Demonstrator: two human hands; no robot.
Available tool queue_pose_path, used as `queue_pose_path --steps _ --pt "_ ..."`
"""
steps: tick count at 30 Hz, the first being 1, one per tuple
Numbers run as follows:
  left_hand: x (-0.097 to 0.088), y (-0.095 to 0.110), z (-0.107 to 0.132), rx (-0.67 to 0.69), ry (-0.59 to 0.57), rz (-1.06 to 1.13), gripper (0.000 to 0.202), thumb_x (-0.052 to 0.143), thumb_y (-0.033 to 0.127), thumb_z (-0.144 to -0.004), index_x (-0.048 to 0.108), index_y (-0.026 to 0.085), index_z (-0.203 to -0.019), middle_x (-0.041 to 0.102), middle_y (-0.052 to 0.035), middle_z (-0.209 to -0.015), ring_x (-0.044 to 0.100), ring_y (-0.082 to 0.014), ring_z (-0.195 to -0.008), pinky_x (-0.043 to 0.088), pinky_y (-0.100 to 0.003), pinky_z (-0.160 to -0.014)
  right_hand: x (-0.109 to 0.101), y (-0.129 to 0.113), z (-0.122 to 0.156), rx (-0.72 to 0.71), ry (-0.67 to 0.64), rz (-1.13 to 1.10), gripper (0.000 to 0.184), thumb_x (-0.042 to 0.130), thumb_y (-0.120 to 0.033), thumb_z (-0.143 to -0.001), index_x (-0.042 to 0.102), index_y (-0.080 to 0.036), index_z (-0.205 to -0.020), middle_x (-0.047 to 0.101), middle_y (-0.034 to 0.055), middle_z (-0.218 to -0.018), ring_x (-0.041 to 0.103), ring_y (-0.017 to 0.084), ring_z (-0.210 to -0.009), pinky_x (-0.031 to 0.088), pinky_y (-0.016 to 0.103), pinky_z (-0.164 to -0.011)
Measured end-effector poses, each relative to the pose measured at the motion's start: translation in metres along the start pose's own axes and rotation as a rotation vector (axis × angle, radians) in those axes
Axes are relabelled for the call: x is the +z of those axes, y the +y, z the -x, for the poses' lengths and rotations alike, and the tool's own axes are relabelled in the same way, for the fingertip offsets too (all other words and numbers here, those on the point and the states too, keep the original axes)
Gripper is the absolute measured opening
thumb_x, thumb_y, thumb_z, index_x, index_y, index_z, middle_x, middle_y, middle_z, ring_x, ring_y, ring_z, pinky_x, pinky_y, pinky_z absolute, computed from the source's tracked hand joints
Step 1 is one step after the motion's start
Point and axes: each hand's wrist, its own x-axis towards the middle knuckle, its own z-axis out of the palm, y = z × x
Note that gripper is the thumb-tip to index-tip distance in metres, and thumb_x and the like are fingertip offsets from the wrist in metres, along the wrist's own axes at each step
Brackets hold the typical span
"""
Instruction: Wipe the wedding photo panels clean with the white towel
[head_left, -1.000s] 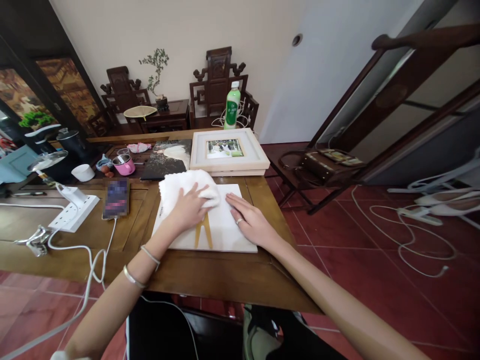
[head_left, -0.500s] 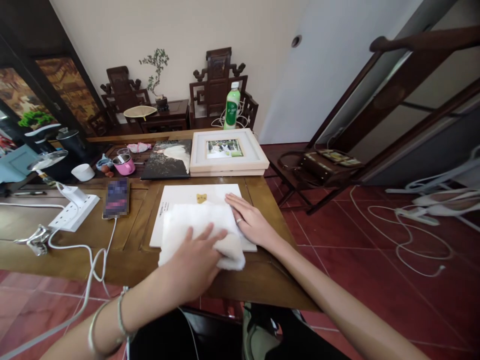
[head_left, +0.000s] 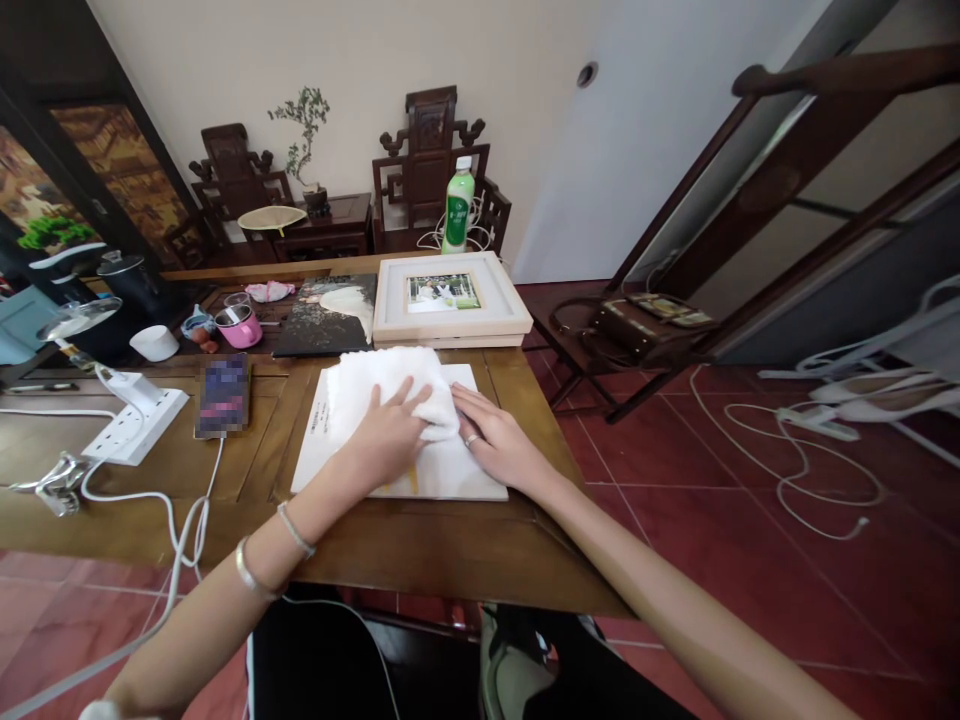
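Observation:
My left hand (head_left: 390,437) presses flat, fingers spread, on a white cloth (head_left: 375,378) that lies over the far half of a white board (head_left: 442,472) with gold marks. The board rests flat on the wooden table (head_left: 420,545). My right hand (head_left: 499,440) lies flat on the board's right edge, fingers stretched out, a ring on one finger. Bracelets show on my left wrist.
Behind the board lie a white picture frame (head_left: 448,300) and a dark photo print (head_left: 330,315). A phone (head_left: 222,395) on a cable, a white power strip (head_left: 133,412), a pink pot (head_left: 240,327) and a green bottle (head_left: 458,205) stand to the left and back. Cables trail on the red floor at right.
My left hand slid the cloth down to the board's near edge, then back up over its far half. My right hand stayed on the board's right edge.

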Motion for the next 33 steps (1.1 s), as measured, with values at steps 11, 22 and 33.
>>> queue_pose_path --steps 11,22,33 --pt "-0.001 0.045 0.071 0.166 -0.078 -0.024 0.024 0.053 0.02 -0.09 0.072 0.019 -0.104 0.032 -0.0106 -0.153 0.027 -0.0375 -0.141 0.033 -0.062 -0.106 0.0 0.002 0.001 0.023 -0.008 -0.011 0.046 0.045 -0.021 -0.088 0.056 -0.023 -0.132 0.054 0.0063 -0.14 0.043 0.026 -0.135 0.033 0.052 -0.115" --pt "0.004 0.0 -0.013 0.002 0.029 0.094 0.037 0.047 0.018 -0.095 0.057 0.025 -0.13 0.022 -0.0037 -0.157 0.012 -0.0365 -0.145 0.017 -0.073 -0.106 -0.007 0.01 -0.002 0.392 0.19 -0.475 0.044 0.047 -0.05 -0.091 0.062 -0.026 -0.124 0.057 0.0054 -0.137 0.047 0.026 -0.132 0.032 0.049 -0.113" --pt "-0.002 0.077 0.069 0.304 -0.077 -0.055 0.02 0.056 0.026 -0.09 0.072 0.016 -0.099 0.033 -0.0099 -0.153 0.028 -0.0413 -0.139 0.033 -0.067 -0.104 -0.005 -0.004 0.001 0.298 0.124 -0.363 0.051 0.037 -0.055 -0.094 0.061 -0.024 -0.126 0.057 0.0059 -0.137 0.048 0.025 -0.132 0.029 0.048 -0.115"
